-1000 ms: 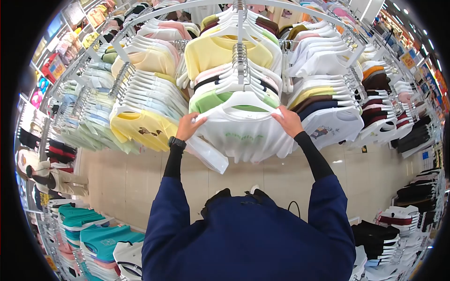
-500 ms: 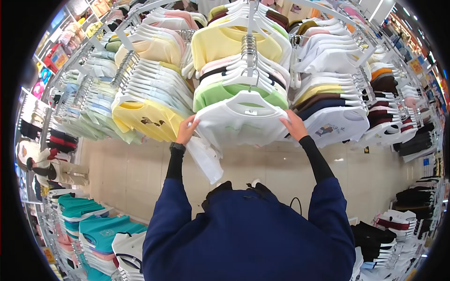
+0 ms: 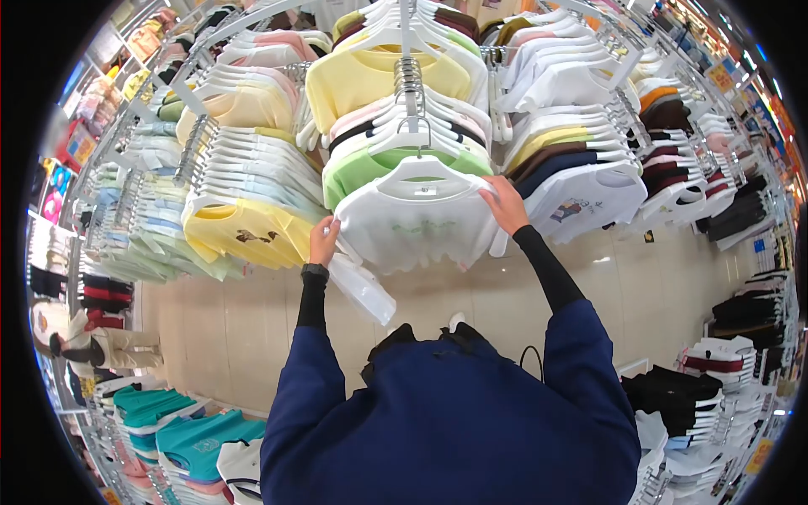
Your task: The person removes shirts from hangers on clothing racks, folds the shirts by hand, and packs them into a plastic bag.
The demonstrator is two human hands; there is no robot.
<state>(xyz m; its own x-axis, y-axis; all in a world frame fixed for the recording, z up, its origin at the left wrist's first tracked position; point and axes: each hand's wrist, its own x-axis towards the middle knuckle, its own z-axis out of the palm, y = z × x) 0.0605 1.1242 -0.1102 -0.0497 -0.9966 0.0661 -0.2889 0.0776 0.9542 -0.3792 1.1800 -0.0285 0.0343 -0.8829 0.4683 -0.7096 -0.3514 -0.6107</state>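
A white T-shirt (image 3: pixel 396 231) with a faint green print hangs on a white hanger (image 3: pixel 421 171) at the front of the middle rail. My left hand (image 3: pixel 322 242) pinches its shoulder edge on the left. On the other side, my right hand (image 3: pixel 507 204) grips the opposite shoulder, sitting higher than the left. Below my left hand dangles a translucent plastic sheet or bag (image 3: pixel 364 290); whether my fingers hold it I cannot tell. Directly behind the T-shirt is a light green shirt (image 3: pixel 345 178).
A yellow printed shirt (image 3: pixel 248 234) fronts the rail to the left, and a pale printed shirt (image 3: pixel 593 202) the one to the right. Teal shirts (image 3: pixel 206 442) hang behind me at lower left. A person (image 3: pixel 105 345) stands at far left on the tiled floor (image 3: pixel 236 324).
My view has swung, so the racks sit further left in the picture. Both hands stay at the T-shirt's shoulders; the right is now higher than the left. The green print shows more plainly.
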